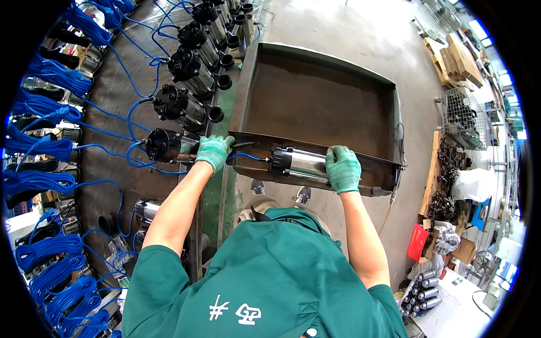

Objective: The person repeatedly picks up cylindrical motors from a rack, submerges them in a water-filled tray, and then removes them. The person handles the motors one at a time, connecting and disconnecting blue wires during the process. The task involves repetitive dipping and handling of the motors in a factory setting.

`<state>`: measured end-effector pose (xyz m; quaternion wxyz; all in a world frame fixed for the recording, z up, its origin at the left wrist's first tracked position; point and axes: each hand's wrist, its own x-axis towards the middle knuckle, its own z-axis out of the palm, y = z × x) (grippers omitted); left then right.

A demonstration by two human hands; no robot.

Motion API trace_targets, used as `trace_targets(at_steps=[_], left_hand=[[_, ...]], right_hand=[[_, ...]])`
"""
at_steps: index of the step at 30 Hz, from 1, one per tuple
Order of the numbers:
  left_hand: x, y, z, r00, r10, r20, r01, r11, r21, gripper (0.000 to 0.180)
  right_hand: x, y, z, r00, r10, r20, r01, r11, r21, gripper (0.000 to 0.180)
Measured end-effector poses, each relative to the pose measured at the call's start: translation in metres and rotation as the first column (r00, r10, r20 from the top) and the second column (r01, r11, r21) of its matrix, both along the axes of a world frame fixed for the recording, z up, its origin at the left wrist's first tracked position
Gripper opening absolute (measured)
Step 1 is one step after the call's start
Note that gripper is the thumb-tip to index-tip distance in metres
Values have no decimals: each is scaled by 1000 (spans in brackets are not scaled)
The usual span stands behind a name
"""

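Observation:
A shiny metal submersible pump (304,164) lies on its side on the near ledge of a dark metal tank (389,132). My right hand (344,169), in a green glove, is closed around the pump's right end. A blue cable (248,155) runs from its black left end toward my left hand. My left hand (213,152), also gloved in green, is closed at the tank's left corner, beside another black-topped pump (166,146) on the bench. The glove covers whatever its fingers hold.
More pumps (191,70) stand in a row along the dark bench (112,118) at left, joined to coiled blue cables (42,149). At right are a wire basket (465,118), flat cardboard (462,62), a red bin (417,242) and stacked metal cylinders (422,293).

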<state>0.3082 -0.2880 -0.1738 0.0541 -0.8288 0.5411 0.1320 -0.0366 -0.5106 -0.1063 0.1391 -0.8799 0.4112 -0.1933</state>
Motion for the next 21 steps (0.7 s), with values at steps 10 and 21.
trace_targets(at_steps=[10, 21], left_hand=[[-26, 0, 1, 872, 141, -469, -358, 837, -415, 27], [-49, 24, -20, -35, 78, -996, -712, 698, 80, 15]], right_hand=[[4, -1, 5, 997, -16, -70, 19, 999, 44, 16], [6, 2, 6, 997, -58, -56, 59, 998, 23, 16]])
